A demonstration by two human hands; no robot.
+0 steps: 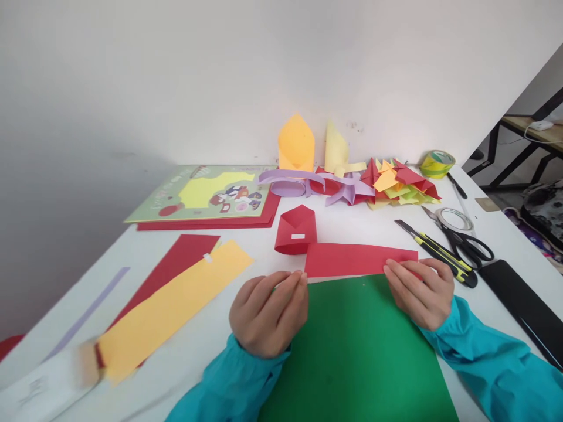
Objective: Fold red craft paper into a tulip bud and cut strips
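Note:
A red paper strip is held level by both of my hands, one at each end. My left hand pinches its lower left corner between thumb and fingers. At the right end, my right hand grips the strip with the thumb hidden behind it. Just beyond the strip's left end stands a folded red paper piece with a pointed top, a rounded base and a small white tab on its front. Below the strip, a green sheet lies between my forearms.
Left are a yellow paper strip, dark red paper, a purple strip and a blurred white object. A utility knife, scissors, white tape roll and black flat object lie right. Paper shapes line the back.

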